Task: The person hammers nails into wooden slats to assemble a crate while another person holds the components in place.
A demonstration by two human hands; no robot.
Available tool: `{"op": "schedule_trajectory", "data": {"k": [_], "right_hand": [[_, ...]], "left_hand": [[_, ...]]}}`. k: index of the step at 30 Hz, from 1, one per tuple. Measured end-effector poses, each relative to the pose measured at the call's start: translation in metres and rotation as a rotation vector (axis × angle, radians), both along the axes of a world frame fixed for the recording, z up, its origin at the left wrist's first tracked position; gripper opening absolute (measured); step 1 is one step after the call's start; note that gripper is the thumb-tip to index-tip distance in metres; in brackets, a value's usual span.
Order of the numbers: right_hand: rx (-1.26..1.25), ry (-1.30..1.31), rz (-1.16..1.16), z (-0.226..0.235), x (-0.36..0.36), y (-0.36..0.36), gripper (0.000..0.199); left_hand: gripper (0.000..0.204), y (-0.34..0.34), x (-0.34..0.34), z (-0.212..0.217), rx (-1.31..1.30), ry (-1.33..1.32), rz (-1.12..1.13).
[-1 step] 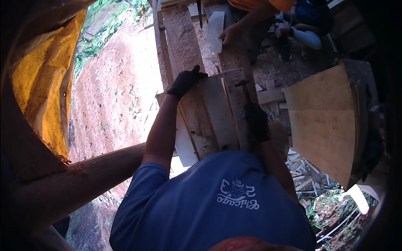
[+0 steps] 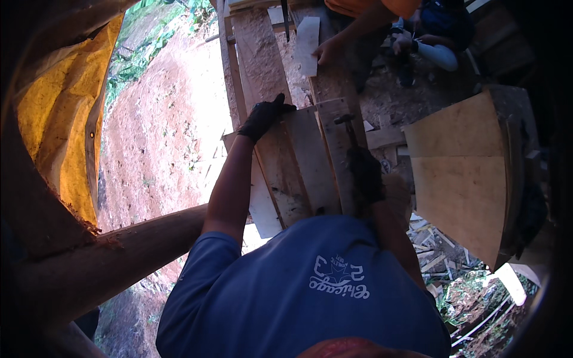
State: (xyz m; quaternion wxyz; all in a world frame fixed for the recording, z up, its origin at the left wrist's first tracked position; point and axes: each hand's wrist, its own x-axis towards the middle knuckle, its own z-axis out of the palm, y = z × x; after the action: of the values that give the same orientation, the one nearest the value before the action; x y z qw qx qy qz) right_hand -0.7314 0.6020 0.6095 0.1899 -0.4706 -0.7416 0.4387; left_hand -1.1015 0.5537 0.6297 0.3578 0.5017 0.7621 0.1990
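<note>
Right fingers around hammer, dark, small-headed, slim-handled

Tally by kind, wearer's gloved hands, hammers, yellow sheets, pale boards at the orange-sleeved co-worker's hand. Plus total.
Gloved hands: 2 (left hand, right hand)
Hammer, in the right hand: 1
Yellow sheet: 1
Pale board at the co-worker's hand: 1
Total: 5

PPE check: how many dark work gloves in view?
2. One is on the left hand, at the wooden boards; one is on the right hand, gripping a hammer. More could be hidden in the shadows.
</note>
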Motion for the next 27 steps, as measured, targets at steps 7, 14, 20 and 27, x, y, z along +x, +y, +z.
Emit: {"op": "schedule_trajectory", "data": {"k": [7,14,20,27], "right_hand": [[0.155,0.000,0.078,-0.020,0.008,0.002,0.020],[0.428,0.029,0.210,-0.023,0.014,0.004,0.024],[0.425,-0.032,0.210,-0.022,0.011,0.004,0.023],[0.490,-0.093,0.257,-0.020,0.008,0.003,0.026]], "left_hand": [[0.049,0.000,0.001,0.002,0.082,0.073,-0.125],[0.051,-0.009,0.044,0.010,0.284,0.112,-0.009],[0.045,0.003,0.068,-0.006,0.475,0.260,0.002],[0.030,0.012,0.073,-0.027,0.665,0.317,-0.016]]}}
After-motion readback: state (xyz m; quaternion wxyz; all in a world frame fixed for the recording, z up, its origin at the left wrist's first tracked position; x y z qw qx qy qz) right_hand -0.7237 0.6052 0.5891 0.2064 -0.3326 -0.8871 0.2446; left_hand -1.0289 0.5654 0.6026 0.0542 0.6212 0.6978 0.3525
